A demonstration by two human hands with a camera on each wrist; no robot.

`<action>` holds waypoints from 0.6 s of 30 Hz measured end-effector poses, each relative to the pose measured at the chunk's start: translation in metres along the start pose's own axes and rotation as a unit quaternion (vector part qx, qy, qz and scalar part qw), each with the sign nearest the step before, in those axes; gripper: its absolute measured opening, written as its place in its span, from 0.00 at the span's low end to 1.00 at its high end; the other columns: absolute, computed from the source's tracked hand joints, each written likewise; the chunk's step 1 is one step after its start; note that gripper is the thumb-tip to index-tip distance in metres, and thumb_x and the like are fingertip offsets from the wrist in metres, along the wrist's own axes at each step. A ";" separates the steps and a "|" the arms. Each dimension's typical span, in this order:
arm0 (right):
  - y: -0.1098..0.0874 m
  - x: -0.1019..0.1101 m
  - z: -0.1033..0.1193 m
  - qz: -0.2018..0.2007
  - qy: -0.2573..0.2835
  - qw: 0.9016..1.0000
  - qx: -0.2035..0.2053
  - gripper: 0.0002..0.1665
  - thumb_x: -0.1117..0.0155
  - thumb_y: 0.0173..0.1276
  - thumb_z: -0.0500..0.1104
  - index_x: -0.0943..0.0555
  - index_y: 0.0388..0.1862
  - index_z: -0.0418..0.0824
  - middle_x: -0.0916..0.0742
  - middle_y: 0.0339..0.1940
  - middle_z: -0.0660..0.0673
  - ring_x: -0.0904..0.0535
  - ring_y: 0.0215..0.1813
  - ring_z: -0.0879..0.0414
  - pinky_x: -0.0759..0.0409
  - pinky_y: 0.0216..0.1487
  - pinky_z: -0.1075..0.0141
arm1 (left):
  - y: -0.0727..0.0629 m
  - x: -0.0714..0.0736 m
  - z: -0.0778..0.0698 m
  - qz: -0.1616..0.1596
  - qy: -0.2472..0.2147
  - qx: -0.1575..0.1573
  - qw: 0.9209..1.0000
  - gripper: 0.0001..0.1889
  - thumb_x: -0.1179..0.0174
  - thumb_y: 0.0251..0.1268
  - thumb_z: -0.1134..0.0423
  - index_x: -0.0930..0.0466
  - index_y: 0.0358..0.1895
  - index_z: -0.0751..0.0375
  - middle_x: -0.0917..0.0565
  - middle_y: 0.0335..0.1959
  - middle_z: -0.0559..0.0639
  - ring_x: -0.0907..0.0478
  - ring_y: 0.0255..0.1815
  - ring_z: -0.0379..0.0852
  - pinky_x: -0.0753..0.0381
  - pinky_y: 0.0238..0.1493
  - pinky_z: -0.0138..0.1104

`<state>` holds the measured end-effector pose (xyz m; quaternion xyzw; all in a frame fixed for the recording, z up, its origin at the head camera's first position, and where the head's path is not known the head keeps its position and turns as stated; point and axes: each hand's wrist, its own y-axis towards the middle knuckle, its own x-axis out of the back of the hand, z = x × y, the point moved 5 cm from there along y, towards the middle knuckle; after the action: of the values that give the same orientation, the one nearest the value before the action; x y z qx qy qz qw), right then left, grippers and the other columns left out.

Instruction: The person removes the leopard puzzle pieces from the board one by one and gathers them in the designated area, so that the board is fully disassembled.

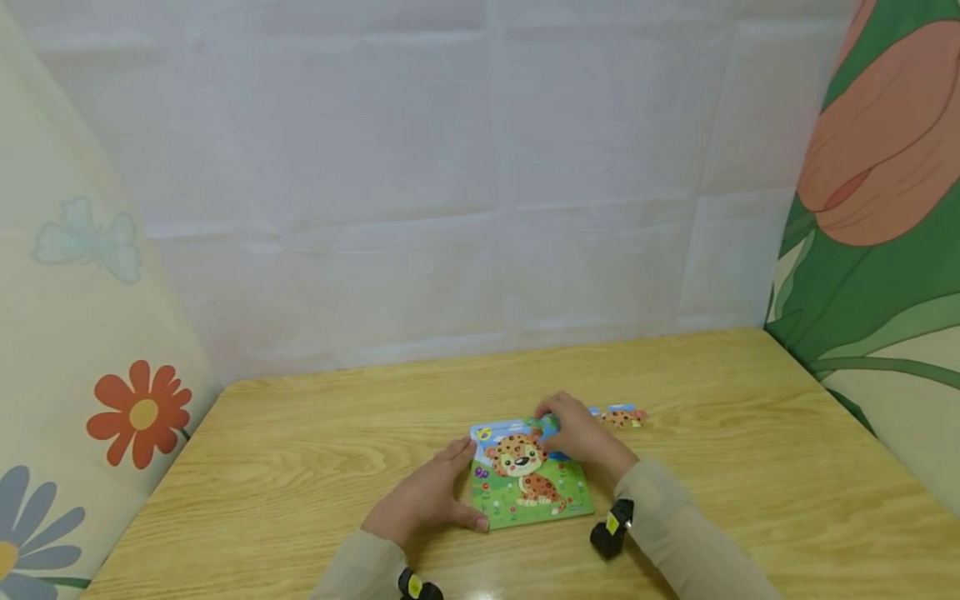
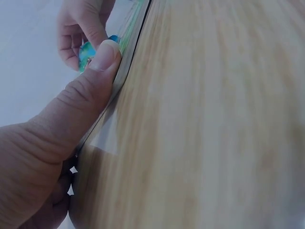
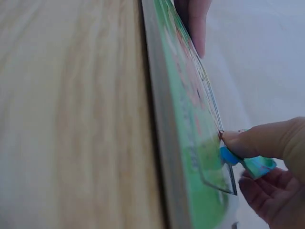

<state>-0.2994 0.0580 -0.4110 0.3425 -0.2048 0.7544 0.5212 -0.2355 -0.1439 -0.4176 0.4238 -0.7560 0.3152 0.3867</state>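
Observation:
A square jigsaw puzzle board (image 1: 501, 508) with a leopard cub picture on green grass lies flat on the table. My left hand (image 1: 427, 492) holds its left side, thumb by the near corner and fingers by the far one. In the left wrist view the thumb (image 2: 81, 98) presses on the board's edge. Over the board's far right part, my right hand (image 1: 581, 433) pinches a blue and green puzzle piece (image 3: 259, 166) between thumb and fingers. The piece looks tilted against the board. From above, the hand hides part of that corner.
Beyond the right hand, spotted puzzle pieces (image 1: 621, 416) lie on the wooden table (image 1: 300, 467); the hand partly hides them. A white cloth wall (image 1: 450, 208) rises at the table's back, with flower-printed panels (image 1: 885, 250) at both sides.

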 end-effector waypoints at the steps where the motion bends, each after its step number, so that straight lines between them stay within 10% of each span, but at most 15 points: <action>1: -0.001 0.000 0.000 0.002 0.008 1.000 0.000 0.18 0.32 0.53 0.32 0.24 0.42 0.43 0.21 0.38 0.44 0.26 0.39 0.52 0.22 0.39 0.60 | 0.000 0.000 0.000 -0.001 0.001 -0.001 1.000 0.59 0.29 0.34 0.40 0.47 0.71 0.67 0.49 0.73 0.60 0.51 0.72 0.61 0.45 0.69 0.52; 6: -0.001 -0.003 0.000 0.002 0.059 0.998 -0.007 0.15 0.34 0.57 0.32 0.25 0.41 0.45 0.27 0.22 0.46 0.35 0.23 0.56 0.34 0.23 0.68 | 0.001 0.000 0.000 -0.004 0.001 -0.003 1.000 0.59 0.28 0.34 0.41 0.47 0.70 0.67 0.49 0.73 0.61 0.51 0.72 0.62 0.45 0.69 0.53; 18: 0.001 -0.005 -0.018 -0.066 0.206 0.974 -0.071 0.12 0.37 0.58 0.31 0.21 0.41 0.39 0.19 0.29 0.44 0.26 0.25 0.56 0.24 0.24 0.67 | 0.001 0.000 0.002 -0.005 -0.001 -0.011 1.000 0.61 0.29 0.33 0.40 0.49 0.71 0.68 0.49 0.73 0.62 0.51 0.72 0.62 0.47 0.70 0.52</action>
<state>-0.3050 0.0663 -0.4267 0.1548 -0.1226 0.7563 0.6237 -0.2373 -0.1448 -0.4193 0.4239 -0.7574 0.3047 0.3922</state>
